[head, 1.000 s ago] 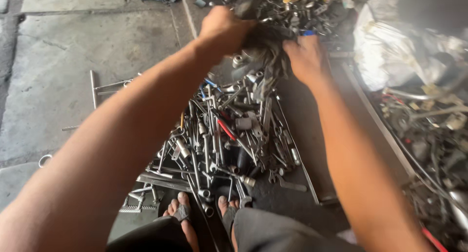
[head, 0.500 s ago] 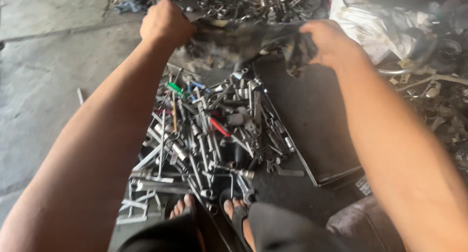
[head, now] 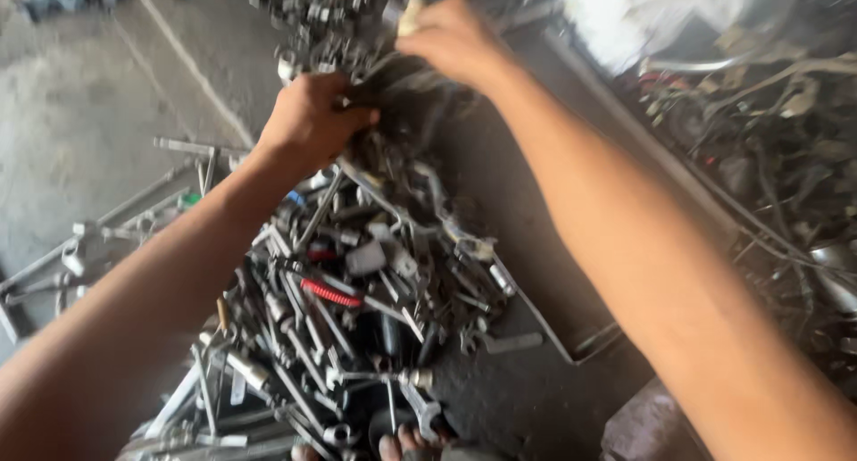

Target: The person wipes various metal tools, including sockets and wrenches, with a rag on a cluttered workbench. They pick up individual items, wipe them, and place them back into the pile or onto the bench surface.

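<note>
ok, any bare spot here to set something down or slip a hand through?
Bare concrete floor left of the tool pile, and a dark mat strip between the pile and the right forearm. Crowded: the pile itself, the parts heap at right, and the top, where left hand and right hand clutch a dark rag.

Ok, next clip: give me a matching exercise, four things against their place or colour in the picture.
Things:
1. left hand
2. right hand
3. spring
4. white bag

Place or colour:
A. red, lying in the tool pile
B. top right, beyond the metal tray edge
C. closed on the dark rag, above the pile
D. farthest up, at the rag's top end

Pairs: 1-C, 2-D, 3-A, 4-B
</note>
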